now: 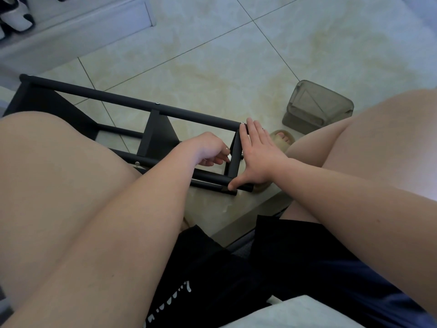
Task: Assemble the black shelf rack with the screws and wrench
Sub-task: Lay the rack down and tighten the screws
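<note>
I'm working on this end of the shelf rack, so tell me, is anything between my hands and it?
Nothing visible. Your right hand lies flat against the end panel of the rack, thumb on the lower bar. Your left hand is curled just inside that panel.

There is one black shelf rack (132,103), with three cross panels (156,134) between its rails. Two hands show: one left hand (208,147) and one right hand (255,159). There is one grey box (316,107), one beige sandal (287,138), and at least two black-and-white shoes (16,18).
</note>
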The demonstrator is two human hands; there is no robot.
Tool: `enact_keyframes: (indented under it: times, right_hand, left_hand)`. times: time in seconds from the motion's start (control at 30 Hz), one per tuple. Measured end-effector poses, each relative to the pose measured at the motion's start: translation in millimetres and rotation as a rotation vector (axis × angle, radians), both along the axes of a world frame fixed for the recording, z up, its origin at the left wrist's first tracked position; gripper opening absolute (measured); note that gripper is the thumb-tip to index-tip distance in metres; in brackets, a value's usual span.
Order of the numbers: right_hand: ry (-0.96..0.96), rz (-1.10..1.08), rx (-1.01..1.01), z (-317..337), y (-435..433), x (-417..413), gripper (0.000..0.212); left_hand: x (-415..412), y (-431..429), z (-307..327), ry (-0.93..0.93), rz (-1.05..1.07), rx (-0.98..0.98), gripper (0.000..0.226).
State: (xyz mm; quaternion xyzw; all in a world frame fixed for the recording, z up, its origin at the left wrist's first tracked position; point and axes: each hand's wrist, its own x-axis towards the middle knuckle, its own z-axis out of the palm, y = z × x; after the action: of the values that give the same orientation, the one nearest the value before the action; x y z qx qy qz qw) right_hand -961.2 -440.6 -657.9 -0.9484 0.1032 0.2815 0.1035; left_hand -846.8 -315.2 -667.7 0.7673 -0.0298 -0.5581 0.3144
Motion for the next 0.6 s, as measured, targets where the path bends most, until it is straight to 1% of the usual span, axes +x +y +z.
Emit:
enact_keyframes:
  times: [0.3, 0.6]
  right_hand:
    - [-0.003, 0.0, 0.002, 3.1, 1.3, -0.7, 0.168]
    - [0.0, 0.001, 0.0, 3.5, 1.8, -0.3, 0.168]
  left_hand:
    - [-0.8, 1.8, 7.5, -0.011, -0.108, 0.035, 0.011]
    - [-4.0, -0.2, 5.3, 0.029, -0.076, 0.032, 0.011]
